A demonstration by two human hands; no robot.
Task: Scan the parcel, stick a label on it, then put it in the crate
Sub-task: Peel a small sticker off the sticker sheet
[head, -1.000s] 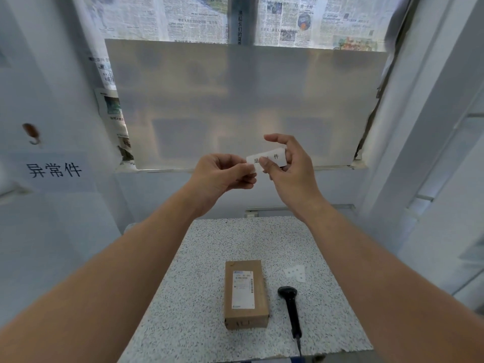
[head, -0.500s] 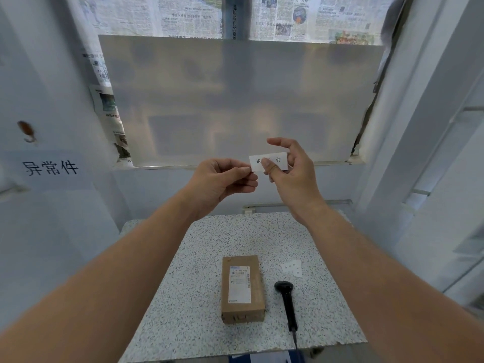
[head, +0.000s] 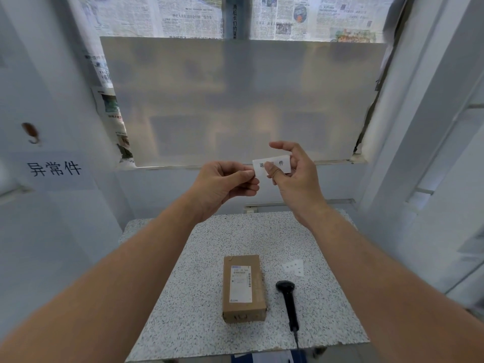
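Step in hand, as I judge it: peeling the label (head: 272,165) from its backing before it goes on the parcel (head: 243,288). To do it well, pick only the left corner, pull slow and flat so the sticker doesn't curl or fold on itself, keep fingertips off the glue side.

Right hand (head: 293,176) pinches the label, thumb on the printed face, fingers behind, index raised free above it. Left hand (head: 225,183) mostly curled, thumb and forefinger closed at the label's left edge; whether they grip backing or just touch, cannot tell.

Parcel lies flat on the speckled table (head: 199,297), well below both hands, untouched. Scanner (head: 288,299) just right of the parcel. Spare label slips (head: 294,267) below the right hand. No crate visible
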